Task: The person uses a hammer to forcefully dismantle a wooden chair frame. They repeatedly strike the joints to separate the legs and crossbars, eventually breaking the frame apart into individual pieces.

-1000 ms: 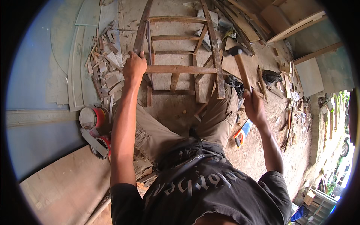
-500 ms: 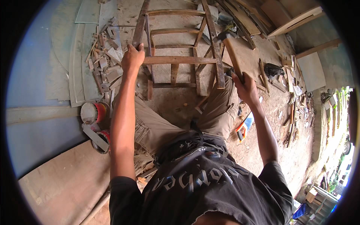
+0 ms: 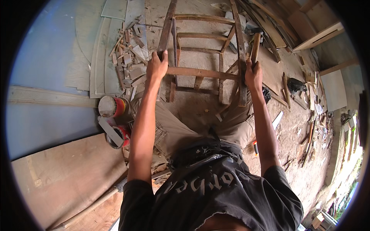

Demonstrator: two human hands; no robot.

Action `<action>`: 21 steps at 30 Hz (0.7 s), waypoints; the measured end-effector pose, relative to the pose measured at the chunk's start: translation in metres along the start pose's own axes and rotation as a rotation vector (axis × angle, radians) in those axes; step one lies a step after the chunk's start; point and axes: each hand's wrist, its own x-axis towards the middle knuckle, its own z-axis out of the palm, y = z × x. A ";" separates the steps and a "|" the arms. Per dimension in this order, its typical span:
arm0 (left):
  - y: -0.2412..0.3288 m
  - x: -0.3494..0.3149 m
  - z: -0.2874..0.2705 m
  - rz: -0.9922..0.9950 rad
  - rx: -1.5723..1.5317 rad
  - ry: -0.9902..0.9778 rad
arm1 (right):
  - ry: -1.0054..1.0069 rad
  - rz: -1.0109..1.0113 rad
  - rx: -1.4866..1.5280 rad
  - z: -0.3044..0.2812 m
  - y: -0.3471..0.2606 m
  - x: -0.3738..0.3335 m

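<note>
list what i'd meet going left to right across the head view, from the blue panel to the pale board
Blue panel → pile of wood scraps → left hand → wooden crossbar → right hand → black plastic bag → pale board.

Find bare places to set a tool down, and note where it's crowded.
Mostly bare: floor between saw and wood strips; the board beside the cans. Crowded: left of the frame, with scraps; right of it, with the right hand and handle.
</note>
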 end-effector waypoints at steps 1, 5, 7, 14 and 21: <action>-0.006 -0.003 0.000 0.010 0.002 0.018 | -0.016 0.017 0.013 0.001 0.000 -0.005; 0.004 -0.029 -0.014 -0.007 -0.040 0.009 | -0.110 0.194 0.136 -0.023 -0.024 -0.021; 0.010 -0.043 -0.020 -0.008 -0.078 -0.010 | -0.076 0.133 0.134 -0.026 -0.010 -0.013; -0.024 -0.123 -0.039 0.045 -0.123 0.116 | -0.265 0.320 0.880 -0.042 -0.041 -0.010; -0.032 -0.113 -0.062 0.113 -0.337 0.154 | -0.270 0.298 0.796 -0.068 -0.070 -0.040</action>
